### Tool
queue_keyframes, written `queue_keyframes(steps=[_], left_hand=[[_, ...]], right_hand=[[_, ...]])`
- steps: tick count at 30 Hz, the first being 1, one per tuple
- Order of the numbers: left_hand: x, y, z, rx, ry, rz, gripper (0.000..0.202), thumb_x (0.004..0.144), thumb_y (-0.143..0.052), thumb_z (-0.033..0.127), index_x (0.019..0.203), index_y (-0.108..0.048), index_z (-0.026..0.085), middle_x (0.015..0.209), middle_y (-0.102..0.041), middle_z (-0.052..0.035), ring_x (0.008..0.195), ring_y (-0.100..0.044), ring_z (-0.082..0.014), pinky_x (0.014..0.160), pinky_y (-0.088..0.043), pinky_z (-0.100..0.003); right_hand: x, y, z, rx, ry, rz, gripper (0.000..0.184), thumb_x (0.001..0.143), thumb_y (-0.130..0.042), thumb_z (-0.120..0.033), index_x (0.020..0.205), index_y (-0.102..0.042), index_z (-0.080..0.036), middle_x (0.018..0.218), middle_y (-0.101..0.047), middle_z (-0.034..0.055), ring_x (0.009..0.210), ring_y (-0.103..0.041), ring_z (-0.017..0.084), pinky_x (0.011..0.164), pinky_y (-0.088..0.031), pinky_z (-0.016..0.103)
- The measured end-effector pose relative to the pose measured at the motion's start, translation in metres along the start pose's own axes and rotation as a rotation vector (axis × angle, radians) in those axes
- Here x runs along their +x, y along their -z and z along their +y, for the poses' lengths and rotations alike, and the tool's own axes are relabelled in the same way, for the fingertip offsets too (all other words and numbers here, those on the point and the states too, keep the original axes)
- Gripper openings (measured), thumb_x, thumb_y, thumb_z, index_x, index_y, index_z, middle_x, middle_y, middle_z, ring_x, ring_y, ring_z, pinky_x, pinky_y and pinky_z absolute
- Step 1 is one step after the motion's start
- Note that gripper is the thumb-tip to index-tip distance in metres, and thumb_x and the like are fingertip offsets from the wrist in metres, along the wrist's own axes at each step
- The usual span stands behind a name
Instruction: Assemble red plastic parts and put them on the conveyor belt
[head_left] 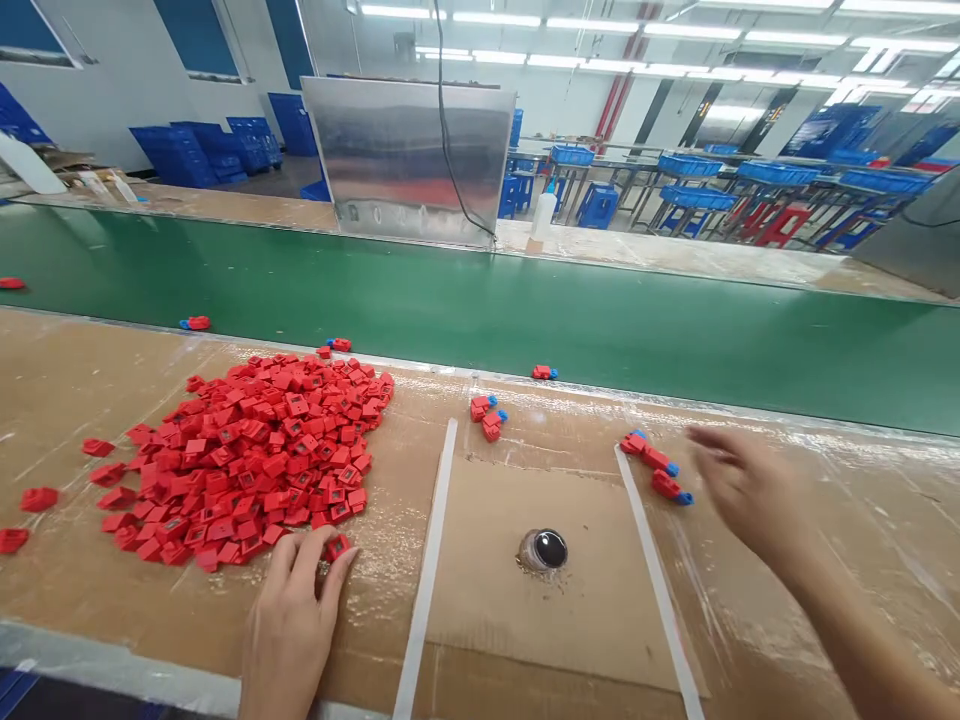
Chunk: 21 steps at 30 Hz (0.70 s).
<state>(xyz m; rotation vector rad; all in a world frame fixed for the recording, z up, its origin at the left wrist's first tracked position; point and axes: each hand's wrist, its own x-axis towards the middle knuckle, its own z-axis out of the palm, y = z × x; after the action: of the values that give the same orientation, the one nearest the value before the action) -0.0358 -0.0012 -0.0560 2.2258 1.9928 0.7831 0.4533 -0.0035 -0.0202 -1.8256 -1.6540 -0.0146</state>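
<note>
Our left hand (289,625) rests at the near edge of a heap of red plastic parts (247,455) on the bench (90,600), its fingers (300,555) pinching one red part (337,547). Our right hand (750,490) hangs open, fingers spread, just right of a row of blue-tipped red parts (656,468), beyond a cardboard square (495,610) bearing a dark domed object (545,550).
</note>
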Motion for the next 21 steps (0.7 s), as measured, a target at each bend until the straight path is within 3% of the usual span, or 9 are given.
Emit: queue_keyframes(steps=[5, 7, 9, 13, 16, 21], left_hand=[[-0.008, 0.006, -0.009, -0.106, 0.032, -0.072, 0.046, 0.093, -0.041, 0.066, 0.097, -0.057, 0.024, 0.09, -0.065, -0.0034, 0.08, -0.066, -0.0247, 0.069, -0.049, -0.034], [-0.013, 0.012, -0.005, -0.137, 0.079, -0.092, 0.039, 0.092, -0.046, 0.062, 0.097, -0.057, 0.025, 0.084, -0.068, -0.001, 0.075, -0.067, -0.0233, 0.065, -0.049, -0.032], [-0.015, 0.017, 0.004, -0.181, 0.103, -0.113, 0.032, 0.092, -0.051, 0.055, 0.098, -0.058, 0.025, 0.078, -0.068, 0.0009, 0.068, -0.066, -0.021, 0.062, -0.049, -0.03], [-0.011, 0.021, 0.027, -0.318, 0.017, -0.212, 0.027, 0.094, -0.053, 0.042, 0.113, -0.063, 0.025, 0.096, -0.073, -0.001, 0.082, -0.068, -0.0193, 0.077, -0.051, -0.029], [-0.007, 0.02, 0.046, -0.433, -0.047, -0.296, 0.024, 0.094, -0.055, 0.039, 0.109, -0.068, 0.026, 0.106, -0.072, -0.0023, 0.094, -0.066, -0.0209, 0.086, -0.049, -0.03], [-0.008, 0.014, 0.073, -0.56, 0.079, -0.477, 0.021, 0.088, -0.062, 0.038, 0.101, -0.07, 0.023, 0.076, -0.064, 0.0006, 0.068, -0.055, -0.0184, 0.066, -0.041, -0.028]], right_hand=[[0.115, -0.089, -0.017, -0.097, 0.015, -0.246, 0.04, 0.091, -0.048, -0.018, 0.13, -0.056, -0.015, 0.131, -0.058, 0.0162, 0.12, -0.054, 0.029, 0.102, -0.045, 0.042], [0.139, -0.114, -0.02, -0.126, -0.013, -0.297, 0.035, 0.089, -0.049, -0.016, 0.121, -0.062, -0.012, 0.121, -0.062, 0.0175, 0.113, -0.057, 0.03, 0.1, -0.045, 0.041], [0.144, -0.122, -0.017, -0.144, -0.038, -0.329, 0.027, 0.088, -0.051, -0.017, 0.109, -0.067, -0.012, 0.11, -0.064, 0.0174, 0.103, -0.06, 0.03, 0.095, -0.046, 0.04], [0.129, -0.105, -0.003, -0.131, -0.089, -0.314, 0.019, 0.085, -0.055, -0.02, 0.098, -0.068, -0.014, 0.105, -0.065, 0.0159, 0.095, -0.059, 0.029, 0.086, -0.046, 0.039], [0.111, -0.08, 0.004, -0.076, -0.153, -0.265, 0.021, 0.082, -0.059, -0.022, 0.1, -0.067, -0.014, 0.098, -0.066, 0.0136, 0.09, -0.059, 0.027, 0.08, -0.045, 0.038], [0.06, -0.032, -0.006, 0.138, -0.24, -0.293, 0.045, 0.085, -0.058, -0.047, 0.113, -0.066, -0.013, 0.078, -0.064, 0.0075, 0.063, -0.057, 0.02, 0.056, -0.042, 0.032]])
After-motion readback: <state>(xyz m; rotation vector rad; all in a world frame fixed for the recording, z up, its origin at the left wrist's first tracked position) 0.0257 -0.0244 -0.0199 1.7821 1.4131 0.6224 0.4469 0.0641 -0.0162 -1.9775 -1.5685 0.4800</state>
